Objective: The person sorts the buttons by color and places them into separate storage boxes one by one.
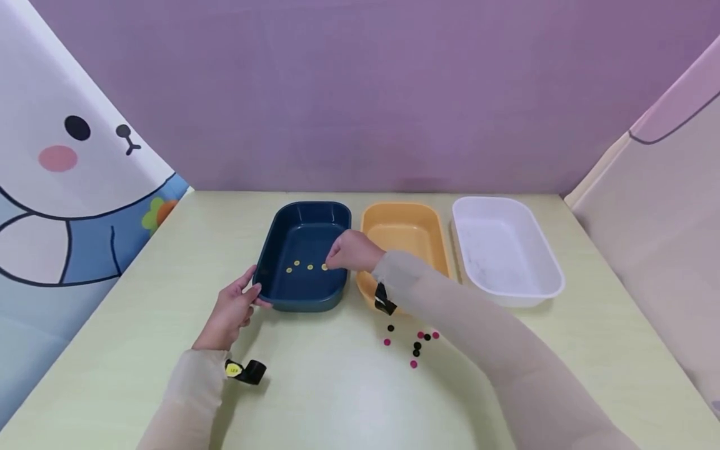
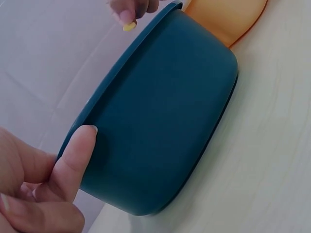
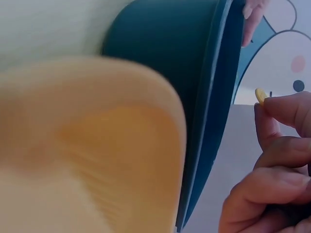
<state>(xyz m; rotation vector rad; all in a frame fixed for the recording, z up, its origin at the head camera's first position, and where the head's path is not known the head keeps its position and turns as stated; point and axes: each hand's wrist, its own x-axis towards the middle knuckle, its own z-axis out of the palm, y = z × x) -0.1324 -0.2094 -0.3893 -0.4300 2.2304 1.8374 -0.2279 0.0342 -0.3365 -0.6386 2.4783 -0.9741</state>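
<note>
My right hand (image 1: 353,251) pinches a small yellow button (image 3: 261,95) between thumb and fingertip, above the right side of a dark blue tray (image 1: 306,299). On that tray's floor lie three more yellow buttons (image 1: 310,267), left of the hand. At the tray's near left corner my left hand (image 1: 233,307) grips the rim, with the thumb on the outer wall in the left wrist view. In that same view, the fingers of the right hand (image 2: 133,7) appear over the far end of the tray with the yellow button.
An orange tray (image 1: 402,215) stands right of the blue one, partly hidden by my right forearm. Farther right is a white tray (image 1: 500,250). Several black buttons (image 1: 417,345) and pink buttons (image 1: 414,364) lie scattered on the table (image 1: 337,387) in front. A purple cloth (image 1: 360,100) hangs behind.
</note>
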